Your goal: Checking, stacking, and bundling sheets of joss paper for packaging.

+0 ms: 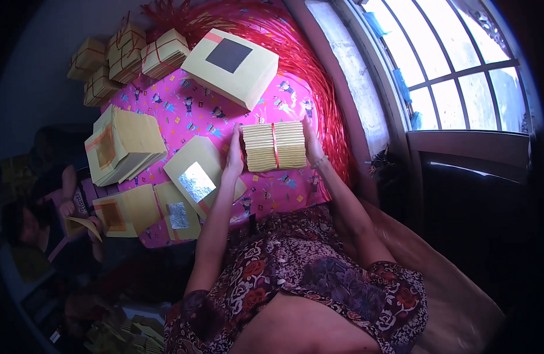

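Observation:
A bundle of folded yellowish papers [259, 148], their folded edges facing up and a red strip tied round the middle, is held between my two hands. My left hand [235, 154] presses along its left end. At the right end, my right hand [313, 145] presses in the same way, with a bracelet at the wrist. The fingers of both hands are partly hidden behind the bundle's sides. Just beyond it lies a tall stack of pale yellow paper [257, 76] with a dark square and an orange band on top.
Pink patterned cloth [195, 121] covers the table. Red strips [328, 118] heap along its far and right edges. Several tied bundles [164, 53] stand at the far left. Nearer left are paper stacks [148, 144] and sheets with silver squares [196, 182]. Another person [65, 200] handles paper at left. A barred window [455, 76] is at right.

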{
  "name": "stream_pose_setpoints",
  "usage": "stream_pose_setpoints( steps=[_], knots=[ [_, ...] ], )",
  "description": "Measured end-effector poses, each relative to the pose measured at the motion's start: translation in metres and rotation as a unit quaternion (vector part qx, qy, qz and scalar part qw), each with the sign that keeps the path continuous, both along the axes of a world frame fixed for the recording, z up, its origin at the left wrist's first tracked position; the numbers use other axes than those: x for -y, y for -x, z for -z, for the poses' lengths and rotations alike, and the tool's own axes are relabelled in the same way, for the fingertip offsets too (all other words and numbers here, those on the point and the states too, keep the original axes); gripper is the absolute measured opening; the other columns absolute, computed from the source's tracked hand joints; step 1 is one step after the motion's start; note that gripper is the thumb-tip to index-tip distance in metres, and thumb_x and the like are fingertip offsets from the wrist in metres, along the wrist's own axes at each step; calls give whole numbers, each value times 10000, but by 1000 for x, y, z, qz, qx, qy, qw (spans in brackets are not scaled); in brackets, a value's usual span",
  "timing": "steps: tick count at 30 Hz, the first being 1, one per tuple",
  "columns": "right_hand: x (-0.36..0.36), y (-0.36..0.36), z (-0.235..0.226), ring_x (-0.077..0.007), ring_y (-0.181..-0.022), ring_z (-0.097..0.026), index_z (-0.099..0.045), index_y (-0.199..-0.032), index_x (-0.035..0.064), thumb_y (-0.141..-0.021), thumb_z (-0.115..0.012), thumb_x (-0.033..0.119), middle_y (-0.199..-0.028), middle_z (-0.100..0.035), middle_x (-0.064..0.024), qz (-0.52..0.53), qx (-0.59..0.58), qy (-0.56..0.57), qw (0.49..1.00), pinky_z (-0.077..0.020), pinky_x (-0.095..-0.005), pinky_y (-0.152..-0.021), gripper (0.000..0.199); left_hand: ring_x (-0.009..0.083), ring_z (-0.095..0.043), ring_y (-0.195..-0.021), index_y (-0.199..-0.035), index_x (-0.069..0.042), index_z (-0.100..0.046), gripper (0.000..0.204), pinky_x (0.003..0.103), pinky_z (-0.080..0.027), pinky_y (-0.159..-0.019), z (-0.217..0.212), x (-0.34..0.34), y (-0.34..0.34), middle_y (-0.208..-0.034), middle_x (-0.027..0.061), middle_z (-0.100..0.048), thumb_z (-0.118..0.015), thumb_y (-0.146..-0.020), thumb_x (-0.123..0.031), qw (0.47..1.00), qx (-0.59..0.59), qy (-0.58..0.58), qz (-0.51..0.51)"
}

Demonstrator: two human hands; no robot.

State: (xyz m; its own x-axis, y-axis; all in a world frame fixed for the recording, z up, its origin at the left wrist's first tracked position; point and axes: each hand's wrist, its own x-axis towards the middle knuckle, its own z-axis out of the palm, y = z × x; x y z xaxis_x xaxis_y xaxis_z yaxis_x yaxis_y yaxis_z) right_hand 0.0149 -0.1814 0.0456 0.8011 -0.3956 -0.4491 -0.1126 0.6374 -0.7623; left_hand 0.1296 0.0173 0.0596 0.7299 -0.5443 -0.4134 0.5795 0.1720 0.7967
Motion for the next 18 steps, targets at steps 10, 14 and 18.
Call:
stream_pose_setpoints(
  steps=[10,14,18],
  knots=[
    [-18,3,21,-213,-1355,-301,-187,-1502,121,-1008,-231,505,-1496,-274,-110,14,-38,61,997,-222,-332,-1127,627,192,-324,-1326,-1465,-45,-248,693,310,-251,-1095,-5,1,-6,-1438,114,-351,-399,-966,-501,975,65,-153,145],
    [-18,-5,26,-207,-1340,-323,-225,-1482,67,-1014,-228,485,-1470,-312,-110,-5,-13,63,998,-230,-327,-1123,627,263,-286,-1369,-1478,-16,-183,845,340,-247,-1103,12,-5,-6,-1490,184,-283,-420,-916,-600,971,98,-181,124],
    [-9,-6,31,-211,-1353,-309,-241,-1473,52,-1019,-217,464,-1471,-326,-120,-13,1,8,1000,-231,-325,-1124,613,216,-366,-1295,-1454,-16,-248,694,325,-284,-1076,17,0,0,-1403,145,-388,-381,-975,-500,966,96,-207,124]
  ],
)
